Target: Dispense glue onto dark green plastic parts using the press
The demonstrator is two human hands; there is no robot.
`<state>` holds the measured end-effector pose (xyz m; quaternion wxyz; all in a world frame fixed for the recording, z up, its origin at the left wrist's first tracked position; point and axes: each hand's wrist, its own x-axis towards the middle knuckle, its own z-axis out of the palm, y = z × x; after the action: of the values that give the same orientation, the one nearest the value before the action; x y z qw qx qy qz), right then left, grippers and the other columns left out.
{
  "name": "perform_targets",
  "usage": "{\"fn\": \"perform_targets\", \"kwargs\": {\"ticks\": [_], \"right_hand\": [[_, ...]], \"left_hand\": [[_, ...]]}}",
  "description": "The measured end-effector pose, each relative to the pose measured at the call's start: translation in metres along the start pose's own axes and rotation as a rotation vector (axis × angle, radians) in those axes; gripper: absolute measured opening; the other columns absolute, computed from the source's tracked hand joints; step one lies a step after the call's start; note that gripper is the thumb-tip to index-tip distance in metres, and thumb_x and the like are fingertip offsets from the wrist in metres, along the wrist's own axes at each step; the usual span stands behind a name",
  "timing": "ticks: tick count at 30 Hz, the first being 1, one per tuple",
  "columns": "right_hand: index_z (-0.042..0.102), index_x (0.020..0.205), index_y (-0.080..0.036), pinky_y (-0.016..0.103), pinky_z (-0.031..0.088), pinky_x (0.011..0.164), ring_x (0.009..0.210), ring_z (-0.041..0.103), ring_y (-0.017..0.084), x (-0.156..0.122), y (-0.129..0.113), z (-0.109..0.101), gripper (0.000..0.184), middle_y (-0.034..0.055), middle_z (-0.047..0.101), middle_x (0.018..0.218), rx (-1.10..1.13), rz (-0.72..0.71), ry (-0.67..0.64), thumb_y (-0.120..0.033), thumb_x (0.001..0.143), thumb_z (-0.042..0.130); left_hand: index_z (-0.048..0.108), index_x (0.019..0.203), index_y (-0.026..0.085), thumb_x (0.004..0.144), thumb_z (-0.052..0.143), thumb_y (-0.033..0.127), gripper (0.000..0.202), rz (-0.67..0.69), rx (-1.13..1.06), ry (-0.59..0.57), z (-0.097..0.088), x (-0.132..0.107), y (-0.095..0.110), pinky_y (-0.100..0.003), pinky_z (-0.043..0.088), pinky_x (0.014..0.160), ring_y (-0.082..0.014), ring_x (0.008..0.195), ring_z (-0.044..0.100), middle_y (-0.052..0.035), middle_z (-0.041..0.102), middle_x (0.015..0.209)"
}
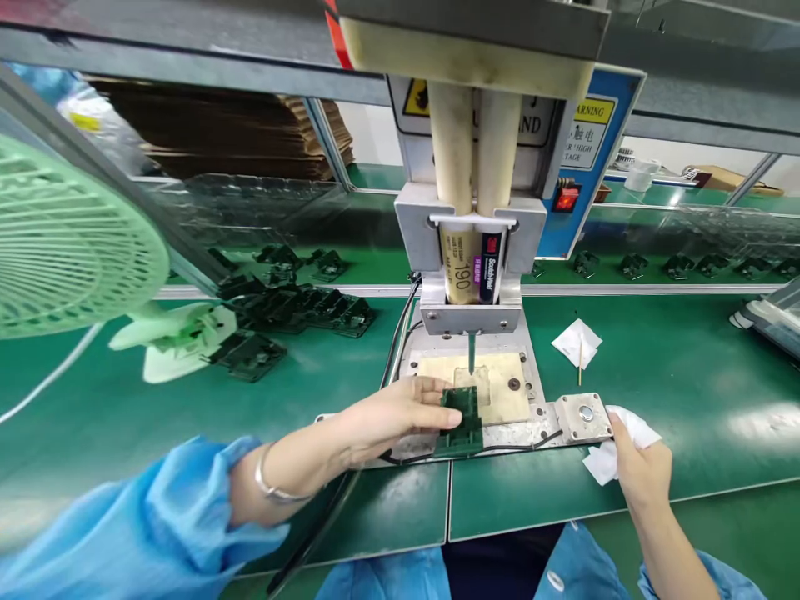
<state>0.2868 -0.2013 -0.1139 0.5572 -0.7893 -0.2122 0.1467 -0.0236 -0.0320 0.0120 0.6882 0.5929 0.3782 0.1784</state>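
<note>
Head view, two hands point(412, 408) point(647, 467), one held green part point(463, 421), one nozzle point(472, 353)

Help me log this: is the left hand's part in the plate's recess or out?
Out: the left hand holds the part at the near edge of the plate, whose recess shows beyond it.

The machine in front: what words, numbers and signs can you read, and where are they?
"190": tan cartridge; its small print is unreadable.
"3M": black-and-white cartridge.
"Scotch-Weld": same cartridge.
"ARNING", partly hidden: yellow-and-white label on the blue box.
"触电": same label.
"HIGH": same label.
"TAGE", partly hidden: same label.
"AND": sign behind the pale tubes, partly hidden.
Yellow triangle: picture unclear.
Purple label: too blurred to read.
</note>
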Motion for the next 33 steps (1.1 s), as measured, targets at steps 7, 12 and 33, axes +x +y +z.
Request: {"fn": "perform_targets", "kwargs": {"ticks": [7,12,33], "right_hand": [[0.081,0.093,-0.01,0.04,0.057,0.072,0.084,0.073,0.034,0.004,0.003,0.002,0.057,0.0154,0.077,0.091,0.029,-0.013,-0.032,-0.062,0.07,0.071],[0.081,0.093,-0.012,0.044,0.056,0.081,0.091,0.072,0.035,0.006,0.005,0.002,0.057,0.0148,0.077,0.092,0.043,0.003,-0.039,-0.063,0.068,0.072],[0.079,0.096,-0.015,0.04,0.061,0.073,0.089,0.073,0.035,0.0,-0.038,0.02,0.064,0.0134,0.077,0.094,0.068,0.09,-0.082,-0.062,0.053,0.086]], "left_hand": [[0.062,0.109,0.017,0.063,0.089,0.041,0.058,0.073,0.158,0.005,-0.005,0.04,-0.004,-0.043,0.056,0.092,-0.0219,0.091,0.069,-0.008,0.071,0.097],[0.053,0.118,0.019,0.067,0.084,0.038,0.062,0.185,0.329,0.04,-0.004,0.045,-0.022,-0.04,0.054,0.085,-0.0201,0.086,0.061,-0.0034,0.061,0.092],[0.063,0.119,0.021,0.056,0.083,0.071,0.082,-0.084,-0.084,0.737,-0.06,-0.068,-0.089,-0.021,0.051,0.071,-0.0176,0.086,0.062,-0.0072,0.071,0.111]]}}
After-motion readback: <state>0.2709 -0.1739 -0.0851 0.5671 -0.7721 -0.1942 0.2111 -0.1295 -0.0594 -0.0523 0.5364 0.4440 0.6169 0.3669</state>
